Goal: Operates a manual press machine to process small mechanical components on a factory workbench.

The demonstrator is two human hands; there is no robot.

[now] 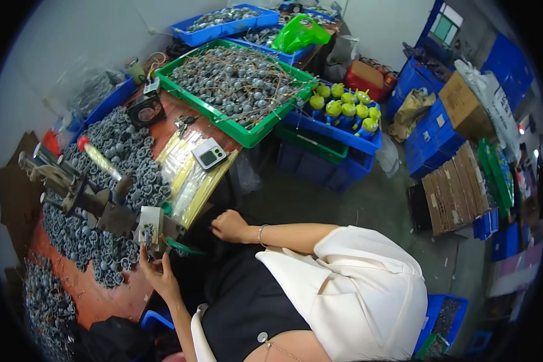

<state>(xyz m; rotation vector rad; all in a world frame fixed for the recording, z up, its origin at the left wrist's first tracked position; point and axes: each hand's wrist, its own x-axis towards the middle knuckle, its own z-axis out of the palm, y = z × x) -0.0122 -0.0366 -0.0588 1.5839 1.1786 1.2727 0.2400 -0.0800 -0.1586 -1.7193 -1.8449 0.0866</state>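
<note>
My left hand (161, 279) is at the near edge of the table, index finger and thumb stretched apart. Its index fingertip reaches a small grey plastic part (146, 233) on the pale metal block (151, 218) of a hand press. The press (81, 192) has a lever (99, 158) with a red tip. My right hand (228, 226) is curled into a fist beside the table's edge, over my dark clothing; whatever it may hold is hidden. Around the press lie heaps of grey plastic parts (102, 253), some ring-shaped, some rounded.
A green tray (247, 140) of grey balls and thin stems stands at the table's far side. A white device with a dark screen (210, 154) lies nearer. Yellow-green figures fill a blue crate (368, 145) to the right. Cardboard (455, 190) and blue bins (434, 142) stand beyond.
</note>
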